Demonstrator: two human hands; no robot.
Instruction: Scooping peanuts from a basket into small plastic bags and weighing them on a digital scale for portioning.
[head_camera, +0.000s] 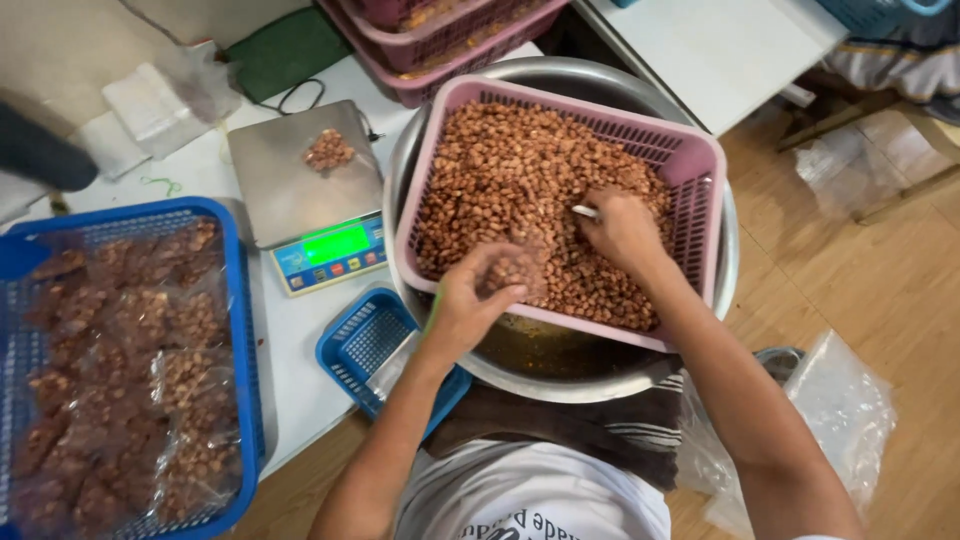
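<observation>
Across the left half of the view, a white tabletop (290, 340). At the centre, a wide steel basin (560, 375), and set inside it a pink basket (700, 160) heaped nearly to the rim with roasted peanuts (520, 170). Judging by that heap, a large share left unbagged.

At eight o'clock, a big blue basket (245, 300), piled with filled packets (120, 380) of the same nuts in clear plastic. Going by that pile, a good deal of the bagging done.

At eleven o'clock, a digital scale (290, 180) with a lit green display, carrying one small packet (329, 150) on its steel plate. At twelve o'clock, more stacked pink baskets (450, 50), contents hard to tell. At four o'clock on the wooden floor, loose empty bags (845, 400). At seven o'clock from the basin and just beside it, a small blue basket (360, 340) with some clear plastic in it.

At the near edge of the pink basket, the left hand (465, 305), grip clamped on a small clear bag (515, 270) held over the nuts. Partly filled, by the look of it; mouth of the bag turned toward three o'clock. Just beside it at two o'clock, the right hand (625, 230), knuckles down among the peanuts, grip closed around a white-handled scoop (585, 211). Only the handle tip in view, the bowl end hidden under the hand.
</observation>
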